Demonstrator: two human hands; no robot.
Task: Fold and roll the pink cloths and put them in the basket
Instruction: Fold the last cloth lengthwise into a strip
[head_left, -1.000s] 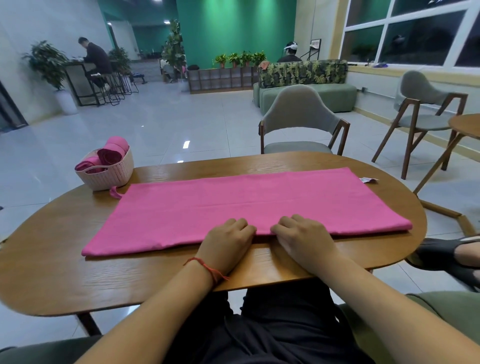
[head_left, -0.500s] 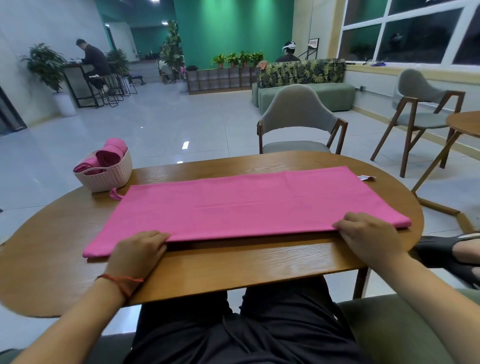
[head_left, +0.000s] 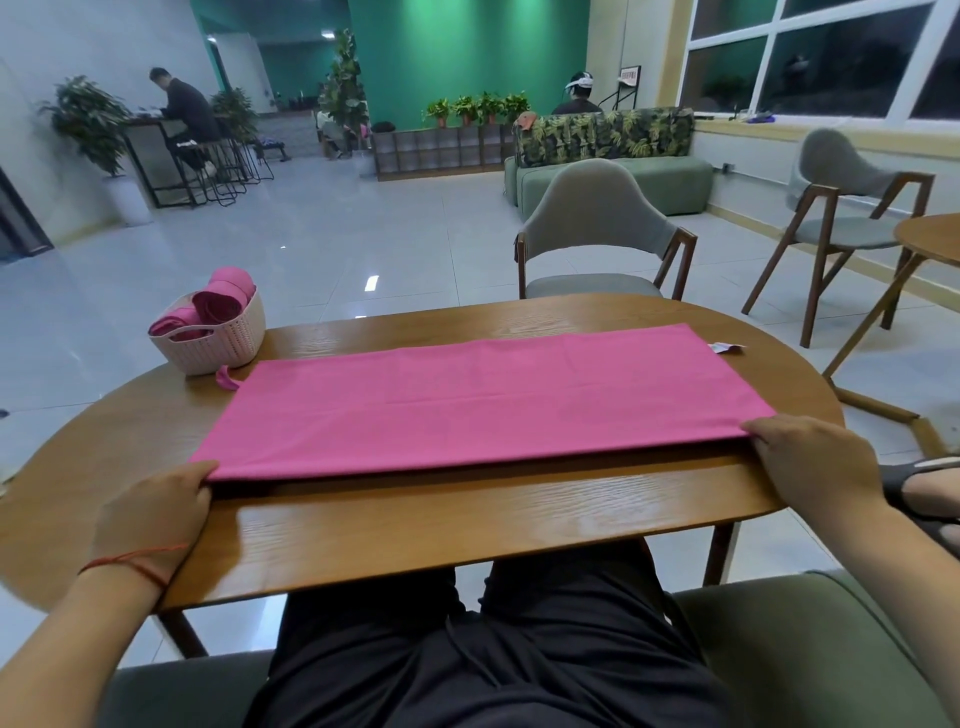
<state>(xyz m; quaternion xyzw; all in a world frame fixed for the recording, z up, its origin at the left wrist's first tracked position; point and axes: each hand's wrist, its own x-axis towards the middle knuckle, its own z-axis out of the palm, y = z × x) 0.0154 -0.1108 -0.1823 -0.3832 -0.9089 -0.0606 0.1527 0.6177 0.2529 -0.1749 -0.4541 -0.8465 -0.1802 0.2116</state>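
A: Where does the long pink fabric cloth (head_left: 483, 400) lie from the hands?

B: Straight ahead of both, flat on the oval wooden table (head_left: 467, 525). Its long axis runs from the left hand (head_left: 156, 514) across to the right hand (head_left: 810, 467), so each hand sits at one near corner and the rest spreads away beyond the knuckles.

A: And the grip?

B: The left hand's fingers curl round the near-left corner. The right hand pinches the near-right corner with bent fingers. The near edge looks slightly raised between them, with a dark gap under it.

A: Arms?

B: Spread wide, wrists low by the table's near rim, backs of the hands up.

A: So the next fold?

B: My guess is to carry that near edge forward, away from both hands, onto the far edge, which keeps the strip long.

A: The small white woven plastic basket (head_left: 218, 348)?

B: Well beyond the left hand, near the cloth's far-left corner, and it already holds rolled pink cloths (head_left: 218, 306). The left hand is the nearer one.
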